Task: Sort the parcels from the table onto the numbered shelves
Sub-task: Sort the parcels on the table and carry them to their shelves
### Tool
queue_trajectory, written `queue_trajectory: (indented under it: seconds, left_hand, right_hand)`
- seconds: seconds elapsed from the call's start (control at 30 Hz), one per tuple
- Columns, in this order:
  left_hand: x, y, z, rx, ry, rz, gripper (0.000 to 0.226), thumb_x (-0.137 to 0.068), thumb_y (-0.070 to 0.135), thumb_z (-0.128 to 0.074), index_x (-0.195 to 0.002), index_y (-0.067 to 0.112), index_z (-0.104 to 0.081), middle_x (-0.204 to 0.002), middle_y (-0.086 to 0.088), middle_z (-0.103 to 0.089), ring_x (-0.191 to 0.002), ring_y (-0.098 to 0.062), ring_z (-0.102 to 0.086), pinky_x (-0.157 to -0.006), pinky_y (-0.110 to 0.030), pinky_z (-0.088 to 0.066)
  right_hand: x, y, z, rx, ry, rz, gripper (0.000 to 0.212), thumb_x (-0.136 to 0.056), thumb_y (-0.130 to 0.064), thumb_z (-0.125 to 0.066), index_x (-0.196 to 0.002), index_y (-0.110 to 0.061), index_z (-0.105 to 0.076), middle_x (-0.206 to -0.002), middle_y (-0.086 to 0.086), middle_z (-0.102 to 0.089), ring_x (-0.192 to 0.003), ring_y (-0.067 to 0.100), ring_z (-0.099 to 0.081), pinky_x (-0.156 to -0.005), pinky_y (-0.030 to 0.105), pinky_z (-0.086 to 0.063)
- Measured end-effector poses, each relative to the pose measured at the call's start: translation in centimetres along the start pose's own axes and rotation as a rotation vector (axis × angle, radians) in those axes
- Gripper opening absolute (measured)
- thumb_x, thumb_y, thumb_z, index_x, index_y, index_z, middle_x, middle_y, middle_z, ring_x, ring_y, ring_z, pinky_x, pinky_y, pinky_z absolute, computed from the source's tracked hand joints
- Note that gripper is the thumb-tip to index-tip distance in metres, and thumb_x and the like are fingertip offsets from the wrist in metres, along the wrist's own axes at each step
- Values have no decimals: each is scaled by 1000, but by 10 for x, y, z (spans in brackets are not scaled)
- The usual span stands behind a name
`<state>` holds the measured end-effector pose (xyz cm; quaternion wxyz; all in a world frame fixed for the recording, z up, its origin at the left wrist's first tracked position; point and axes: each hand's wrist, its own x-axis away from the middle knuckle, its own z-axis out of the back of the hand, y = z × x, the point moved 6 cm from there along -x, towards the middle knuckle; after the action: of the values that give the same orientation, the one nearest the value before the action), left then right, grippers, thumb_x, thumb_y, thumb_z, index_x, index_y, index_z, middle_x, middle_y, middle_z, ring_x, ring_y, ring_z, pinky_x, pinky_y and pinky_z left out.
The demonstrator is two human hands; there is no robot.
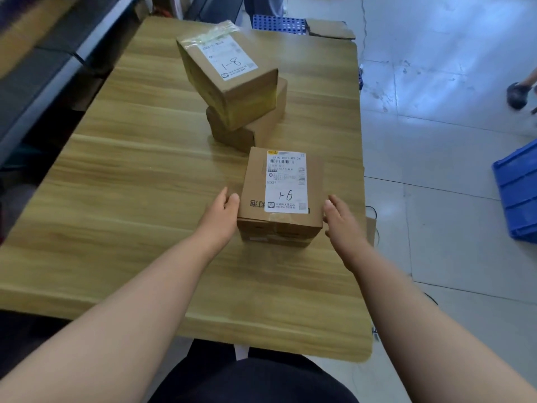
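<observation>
On the wooden table [122, 175] a cardboard parcel marked "1-9" [255, 181] lies on top of a second, flatter parcel [276, 241]. My left hand [222, 212] rests against the left side of the "1-9" parcel, thumb near its top edge. At the parcel's right side is my right hand [341, 221], fingers straight, at or just touching the cardboard. Farther back, a parcel marked "1-8" [229, 82] sits tilted on another brown parcel [255, 123].
Dark shelving [43, 71] runs along the table's left side. A blue crate [518, 196] stands on the tiled floor at right. Beyond the table's far end are a blue perforated crate [279, 24] and flat cardboard [331, 29]. A person's foot [518, 96] is at upper right.
</observation>
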<state>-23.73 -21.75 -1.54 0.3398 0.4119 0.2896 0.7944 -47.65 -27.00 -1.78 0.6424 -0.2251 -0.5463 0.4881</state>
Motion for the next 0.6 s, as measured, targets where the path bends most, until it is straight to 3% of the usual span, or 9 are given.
queue_trajectory:
  seconds: [0.1, 0.23, 0.4, 0.5, 0.6]
  left_hand:
    - [5, -8, -14, 186, -131, 78, 54, -103, 46, -26, -152, 24, -26, -157, 7, -28, -144, -15, -25, -119, -40, -20]
    - [17, -8, -24, 319, -182, 73, 51, -101, 49, -29, -148, 31, -33, -149, 10, -40, -137, -14, -37, -117, -42, -27]
    - [35, -6, 1, 407, -111, -26, 39, -104, 35, -32, -143, 35, -36, -129, 12, -52, -115, -9, -48, -95, -26, -35]
    - [48, -11, 29, 468, -42, -80, 44, -103, 36, -39, -146, 34, -32, -132, 14, -51, -120, -7, -48, -101, -26, -36]
    - [70, -22, 74, 541, 75, -118, 38, -101, 33, -44, -137, 39, -33, -117, 25, -51, -104, 7, -51, -85, -8, -37]
  right_hand:
    - [-3, 4, -16, -63, -82, -48, 70, -81, -67, -34, -145, -40, -31, -145, -11, -44, -133, 16, -41, -111, 48, -34]
    - [3, 2, -29, -65, -138, -9, 70, -83, -60, -40, -148, -38, -25, -140, -10, -50, -125, 16, -49, -108, 46, -38]
    - [19, -20, -39, -6, -149, 86, 60, -95, -45, -46, -149, -30, -26, -140, -7, -51, -124, 14, -50, -109, 42, -37]
    - [33, -43, -56, 4, -177, 173, 59, -92, -44, -51, -146, -31, -31, -132, -10, -56, -119, 12, -54, -107, 41, -40]
    - [57, -68, -90, 30, -243, 251, 68, -82, -52, -54, -144, -34, -34, -128, -15, -59, -116, 8, -56, -105, 37, -42]
